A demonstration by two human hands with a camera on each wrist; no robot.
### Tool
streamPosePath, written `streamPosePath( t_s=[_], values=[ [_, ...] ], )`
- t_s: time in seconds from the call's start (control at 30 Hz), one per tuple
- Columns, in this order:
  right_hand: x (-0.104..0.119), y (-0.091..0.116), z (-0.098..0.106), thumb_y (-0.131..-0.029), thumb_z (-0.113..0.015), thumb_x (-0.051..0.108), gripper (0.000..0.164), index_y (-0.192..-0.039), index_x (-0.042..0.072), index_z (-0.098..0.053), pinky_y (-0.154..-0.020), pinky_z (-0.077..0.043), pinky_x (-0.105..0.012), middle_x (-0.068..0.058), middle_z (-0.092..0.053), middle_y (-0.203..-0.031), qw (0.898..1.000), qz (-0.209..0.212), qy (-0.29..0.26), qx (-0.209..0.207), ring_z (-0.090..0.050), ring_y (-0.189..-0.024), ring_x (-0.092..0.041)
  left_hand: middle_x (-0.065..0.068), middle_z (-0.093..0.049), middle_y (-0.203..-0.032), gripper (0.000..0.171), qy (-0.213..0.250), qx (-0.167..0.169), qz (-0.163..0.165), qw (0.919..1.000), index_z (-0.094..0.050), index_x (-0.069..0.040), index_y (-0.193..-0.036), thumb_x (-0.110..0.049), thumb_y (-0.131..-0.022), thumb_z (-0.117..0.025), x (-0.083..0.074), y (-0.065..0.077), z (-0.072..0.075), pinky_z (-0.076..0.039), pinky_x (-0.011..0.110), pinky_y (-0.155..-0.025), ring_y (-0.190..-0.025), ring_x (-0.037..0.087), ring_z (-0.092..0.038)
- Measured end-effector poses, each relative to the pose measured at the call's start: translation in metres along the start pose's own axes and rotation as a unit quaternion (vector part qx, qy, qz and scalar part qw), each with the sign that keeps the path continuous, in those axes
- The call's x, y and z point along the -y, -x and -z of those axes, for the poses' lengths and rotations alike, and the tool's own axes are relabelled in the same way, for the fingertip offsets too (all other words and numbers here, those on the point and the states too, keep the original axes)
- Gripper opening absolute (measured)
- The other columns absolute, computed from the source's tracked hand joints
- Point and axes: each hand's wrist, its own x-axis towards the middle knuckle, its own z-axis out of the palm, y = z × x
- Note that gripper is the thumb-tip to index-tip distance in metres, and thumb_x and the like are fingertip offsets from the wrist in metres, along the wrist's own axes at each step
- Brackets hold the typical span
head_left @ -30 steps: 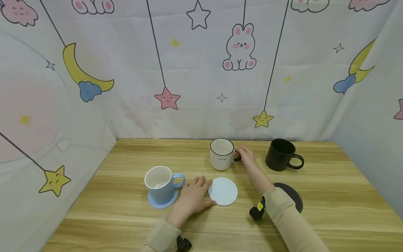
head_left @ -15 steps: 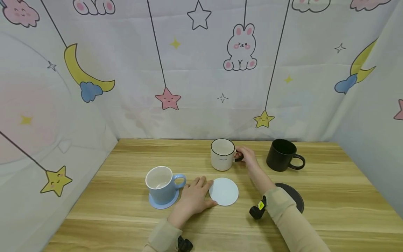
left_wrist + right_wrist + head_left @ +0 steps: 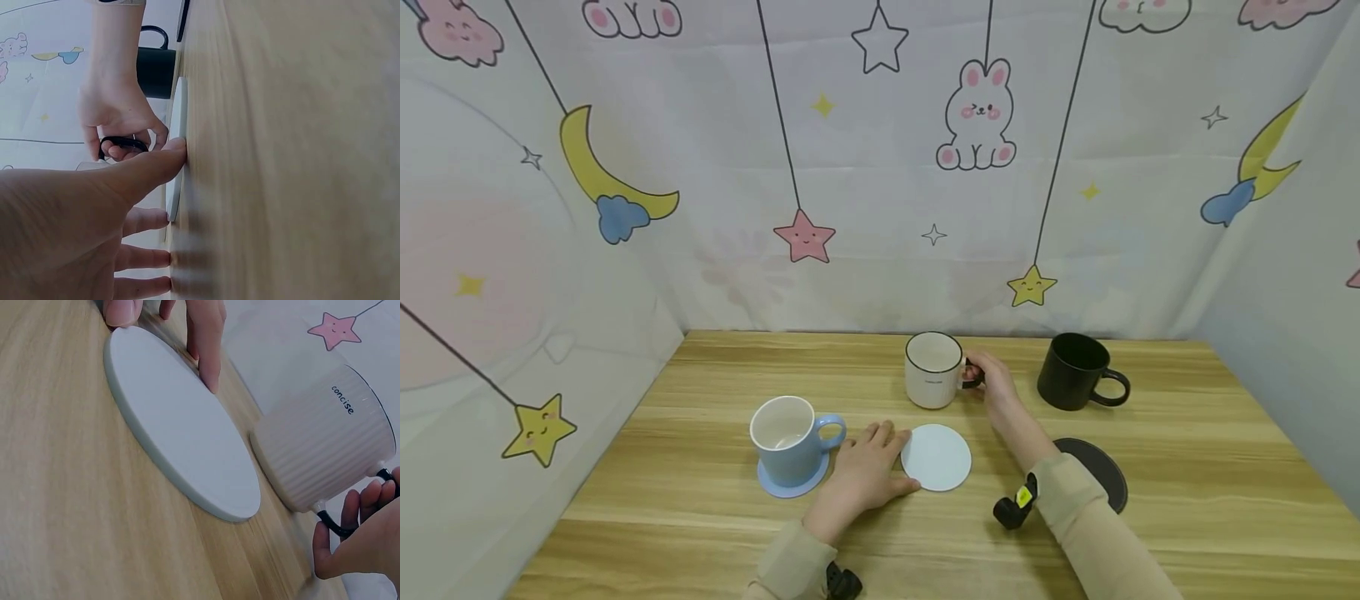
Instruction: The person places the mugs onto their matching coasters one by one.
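My right hand (image 3: 996, 379) grips the black handle of a white mug (image 3: 931, 383) with a dark rim. In the right wrist view the ribbed mug (image 3: 325, 437) bears the word "concise" and stands just beyond a round white coaster (image 3: 181, 425). My left hand (image 3: 865, 475) holds the left side of this coaster (image 3: 937, 458) by its edge, thumb at the near side and forefinger at the far side. In the left wrist view the thumb of the left hand (image 3: 119, 206) rests at the edge of the coaster (image 3: 179, 112), the other fingertips down on the wood.
A blue mug (image 3: 786, 454) stands on a blue coaster (image 3: 790, 492) left of my left hand. At the back right is a black mug (image 3: 1072, 373). A black coaster (image 3: 1105, 475) lies partly under my right sleeve (image 3: 1075, 500). Printed fabric (image 3: 865, 167) hangs behind the wooden table (image 3: 700, 533).
The whole view has shifted slightly. Both hands, the white mug and the white coaster keep about the same places, with the right hand at the mug's handle throughout.
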Motion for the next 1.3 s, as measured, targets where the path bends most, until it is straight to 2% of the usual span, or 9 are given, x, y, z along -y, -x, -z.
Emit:
streamPosePath(
  t_s=[0.3,0.67,1.3],
  values=[
    [-0.003,0.01,0.0,-0.101,-0.047,0.019,0.04,-0.061,0.017,-0.048,-0.078,-0.029,-0.032,0.006,-0.049,-0.06,0.999,0.001,-0.04,0.013,-0.05,-0.071,-0.012,0.013,-0.039,-0.152,0.074,0.0,0.002,0.001,1.0,-0.043,-0.02,-0.145,-0.055,-0.083,-0.066,-0.002,0.002,0.002,-0.037,0.06,-0.104,-0.141,0.035,-0.036],
    [-0.006,0.017,0.003,-0.103,-0.044,0.02,0.041,-0.063,0.018,-0.052,-0.083,-0.038,-0.032,0.009,-0.057,-0.064,0.999,0.011,-0.019,0.031,-0.055,-0.072,-0.006,0.013,-0.038,-0.152,0.074,0.004,0.009,0.004,0.9999,-0.043,-0.02,-0.145,-0.055,-0.084,-0.066,-0.002,0.002,0.003,-0.036,0.06,-0.105,-0.141,0.035,-0.035],
    [-0.009,0.026,0.007,-0.103,-0.044,0.019,0.043,-0.061,0.017,-0.056,-0.085,-0.032,-0.035,0.009,-0.061,-0.067,0.999,0.016,-0.039,0.03,-0.056,-0.078,-0.007,0.013,-0.039,-0.152,0.074,-0.009,0.005,-0.003,0.9999,-0.043,-0.02,-0.145,-0.055,-0.084,-0.065,-0.003,0.003,0.004,-0.037,0.06,-0.104,-0.141,0.034,-0.036]
  ],
)
